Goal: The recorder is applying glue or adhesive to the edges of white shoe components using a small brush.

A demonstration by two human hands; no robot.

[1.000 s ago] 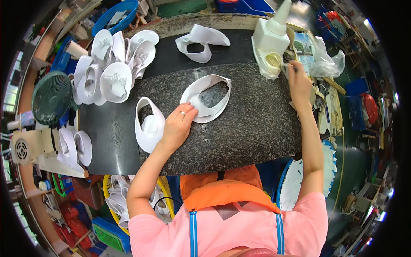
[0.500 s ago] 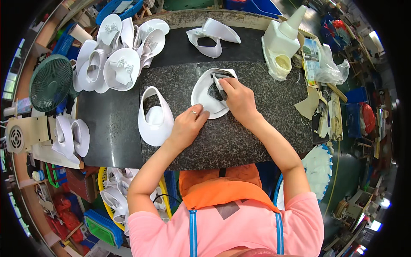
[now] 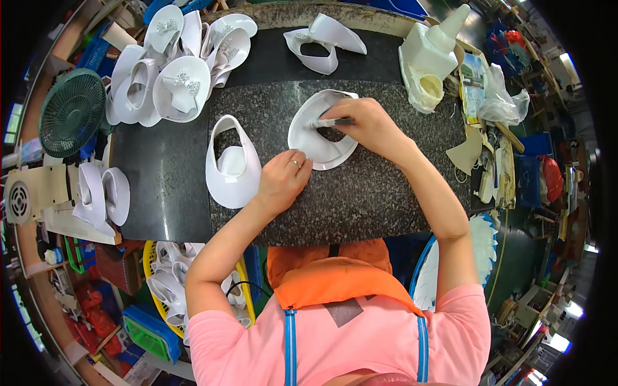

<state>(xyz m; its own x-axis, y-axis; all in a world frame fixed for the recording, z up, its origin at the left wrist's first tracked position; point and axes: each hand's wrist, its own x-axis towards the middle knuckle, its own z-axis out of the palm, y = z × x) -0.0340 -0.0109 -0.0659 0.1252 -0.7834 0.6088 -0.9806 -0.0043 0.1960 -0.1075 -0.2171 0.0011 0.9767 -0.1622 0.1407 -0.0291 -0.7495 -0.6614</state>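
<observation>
Right hand (image 3: 367,125), back from the bottle (image 3: 430,55), now strokes a clamped brush (image 3: 331,121) inside the white upper (image 3: 322,128); left hand (image 3: 283,177), fingers curled empty, pins its edge to the bench (image 3: 360,199)

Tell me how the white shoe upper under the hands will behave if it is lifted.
The white shoe upper is a thin curved sheet, so probably light and floppy. The left hand presses its edge, hinting it slides on the polished stone slab.
</observation>
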